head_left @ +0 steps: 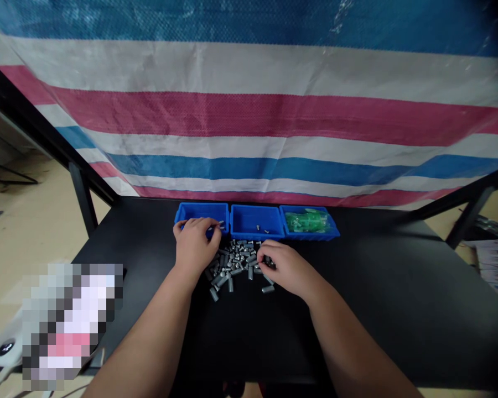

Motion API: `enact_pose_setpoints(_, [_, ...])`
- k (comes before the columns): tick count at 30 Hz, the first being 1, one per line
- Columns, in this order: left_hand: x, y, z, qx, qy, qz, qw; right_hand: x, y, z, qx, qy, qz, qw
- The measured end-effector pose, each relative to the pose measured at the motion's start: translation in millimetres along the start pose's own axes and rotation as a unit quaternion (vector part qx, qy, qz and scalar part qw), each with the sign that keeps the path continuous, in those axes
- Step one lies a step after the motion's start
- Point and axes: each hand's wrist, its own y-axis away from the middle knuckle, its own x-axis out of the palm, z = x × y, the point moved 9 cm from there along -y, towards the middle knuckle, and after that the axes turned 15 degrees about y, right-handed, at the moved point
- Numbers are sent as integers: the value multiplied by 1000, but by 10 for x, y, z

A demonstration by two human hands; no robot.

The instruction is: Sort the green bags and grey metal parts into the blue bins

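My left hand (197, 239) is over the front edge of the left blue bin (203, 209), its fingers curled down into it; a few small screws show beside the fingertips. Between my hands lies a loose pile of grey cylinders and metal screws (236, 257) on the black table. At the pile's right side is my right hand (283, 264), thumb and fingers closed together; what they hold, if anything, is too small to make out. The middle blue bin (253, 218) contains a couple of screws. Green items in clear plastic (307, 221) fill the right blue bin (334, 228).
The black table (382, 287) reaches out on both sides. Behind the bins hangs a striped sheet (249, 116). Black frame bars (83, 193) rise at the table's sides. A blurred-out object (74, 320) is at the front left, near a white device (8, 345) and cables.
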Motion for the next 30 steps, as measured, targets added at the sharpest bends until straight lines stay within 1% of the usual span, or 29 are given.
enact_pose_setpoints(5, [-1,0,-1,0,6,0,1000,6,-28,20,6,11,-7,1000])
enact_pose_setpoints(8, [-3,0,-6,2,7,-1,1000,-53,-23,52,-3,5,-37,999])
enact_pose_setpoints(9, [-1,1,-9,2,7,-1,1000,-106,-18,70,-12,-9,-64,998])
enact_pose_setpoints(11, [6,3,-11,2,8,0,1000,-277,9,82,-21,-41,-154,987])
enact_pose_setpoints(13, [18,5,-12,1,7,3,1000,-457,65,34,-3,-53,-261,964])
enact_pose_setpoints(14, [23,5,-12,0,6,4,1000,-518,91,-4,13,-50,-302,952])
enact_pose_setpoints(15, [28,6,-12,-1,6,5,1000,-550,105,-42,28,-45,-329,943])
enact_pose_setpoints(16, [31,7,-12,-1,5,6,1000,-557,104,-76,39,-43,-341,938])
enact_pose_setpoints(19, [30,9,-14,-1,7,5,1000,-516,64,-141,46,-55,-338,939])
enact_pose_setpoints(22, [23,13,-26,6,15,3,1000,-495,54,-149,45,-47,-328,943])
enact_pose_setpoints(26, [17,14,-34,9,22,2,1000,-452,59,-94,41,-25,-287,957])
enact_pose_setpoints(28, [12,13,-39,10,24,1,1000,-433,79,-99,57,-17,-274,960])
enact_pose_setpoints(30, [10,12,-47,11,25,2,1000,-411,103,-141,93,-1,-264,960])
